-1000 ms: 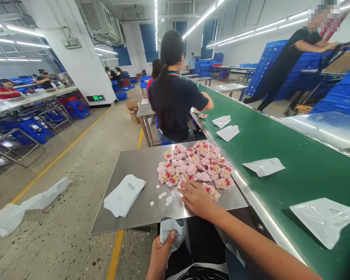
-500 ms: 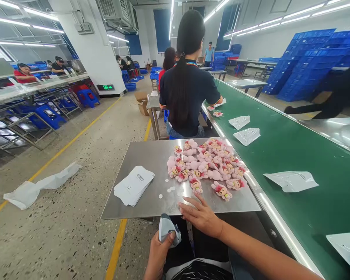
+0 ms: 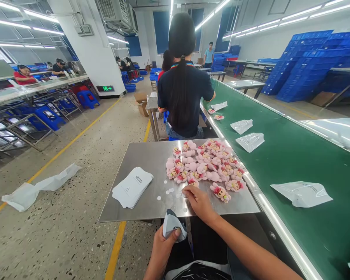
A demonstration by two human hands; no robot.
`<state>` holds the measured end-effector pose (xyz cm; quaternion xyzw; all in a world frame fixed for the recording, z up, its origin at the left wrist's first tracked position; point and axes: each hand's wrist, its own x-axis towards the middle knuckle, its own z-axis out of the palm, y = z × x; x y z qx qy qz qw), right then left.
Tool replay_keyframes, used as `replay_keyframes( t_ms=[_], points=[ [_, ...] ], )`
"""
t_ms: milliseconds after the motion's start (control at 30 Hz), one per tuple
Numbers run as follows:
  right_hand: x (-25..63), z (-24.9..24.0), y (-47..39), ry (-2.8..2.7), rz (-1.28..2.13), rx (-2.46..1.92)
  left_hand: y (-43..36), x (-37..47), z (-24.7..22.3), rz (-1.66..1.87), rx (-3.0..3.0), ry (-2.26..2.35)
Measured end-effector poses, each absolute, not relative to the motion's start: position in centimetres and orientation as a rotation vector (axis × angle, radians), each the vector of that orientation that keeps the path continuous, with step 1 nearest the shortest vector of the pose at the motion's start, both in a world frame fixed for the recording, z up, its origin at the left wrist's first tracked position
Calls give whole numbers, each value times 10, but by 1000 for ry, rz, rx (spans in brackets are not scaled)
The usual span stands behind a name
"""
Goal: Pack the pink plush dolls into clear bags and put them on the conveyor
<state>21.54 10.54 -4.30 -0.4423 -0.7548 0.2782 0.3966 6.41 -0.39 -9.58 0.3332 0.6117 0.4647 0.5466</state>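
Note:
My left hand is closed around a curled white printed packet with a dark upper edge, held just off the table's near edge. Over the metal table my right hand has its thumb and fingertips pinched together beside small white discs. Whether a disc is between those fingertips I cannot make out. Just beyond it lies a heap of pink plush dolls with red bows, and one doll lies apart to the right. A stack of flat white printed pieces rests on the left.
Along the right runs a green conveyor belt carrying several clear bags. A person in a dark shirt sits ahead, facing away. Crumpled white sheeting lies on the floor at left. Blue crates are stacked at the far right.
My right hand has gone from spread fingers to a pinch near the discs. The packet in my left hand shifted slightly right and up. Bags on the belt came closer.

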Motion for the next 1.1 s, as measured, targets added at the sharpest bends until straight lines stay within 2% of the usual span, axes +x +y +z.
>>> replay_keyframes(
  t_ms=[267, 400, 500, 633, 833, 1100],
  points=[
    [225, 0, 109, -1749, 1075, -1122, 18, 83, -71, 1136, 914, 1300],
    [229, -7, 120, -1533, 1459, -1071, 23, 87, -60, 1088, 948, 1308],
    [224, -16, 128, -1419, 1594, -1028, 22, 87, -55, 1073, 928, 1338],
    [212, -19, 131, -1553, 1443, -1046, 15, 81, -57, 1153, 860, 1450],
    [207, -13, 133, -1952, 927, -1187, 5, 67, -74, 1110, 886, 1440],
    [203, -10, 140, -2032, 901, -1030, 11, 72, -75, 1175, 841, 1457]
  ],
)
